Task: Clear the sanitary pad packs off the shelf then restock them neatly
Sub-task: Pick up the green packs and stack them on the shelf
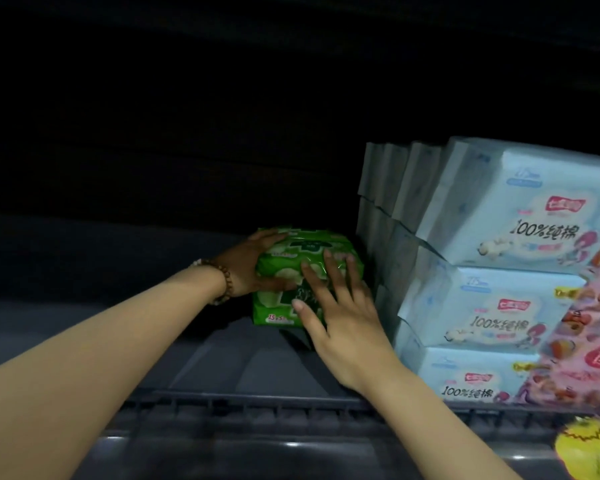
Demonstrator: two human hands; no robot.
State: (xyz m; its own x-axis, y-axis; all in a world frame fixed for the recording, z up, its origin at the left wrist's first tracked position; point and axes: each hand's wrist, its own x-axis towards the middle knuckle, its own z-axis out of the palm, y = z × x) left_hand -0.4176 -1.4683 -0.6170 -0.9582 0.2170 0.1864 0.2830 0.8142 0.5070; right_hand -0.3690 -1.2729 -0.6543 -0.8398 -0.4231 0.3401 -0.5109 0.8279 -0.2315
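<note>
Green plastic-wrapped pack (312,251) of sanitary pads, printed with pale round motifs and a dark label, sitting well back on the dark grey shelf (222,358), left of the stacked stock and just beside it. Whether the green bulk is one pack or two stacked cannot be told in the dim light.

Left hand (250,265): its grip is closed on the pack's left end, fingers curled over the top edge and thumb lying along the front face. A bracelet of brown and pale beads (222,275) circles the wrist.

Right hand (340,306): its grip is open, with straight, spread fingers (329,268) laid flat on the pack's front and right side and the thumb resting lower on the front.

Pale blue rectangular packs (499,220), marked "100%" with a red logo, fill the right part of the shelf. They stand three high at the front edge, and further columns recede behind them into the shadow.

Pink patterned packs (589,341) stand at the far right, touching the blue stack.

A low slotted front rail (257,405) runs along the shelf's near edge, and both forearms pass over it. A yellow jagged-edged tag (586,452) hangs below the rail at the lower right.
</note>
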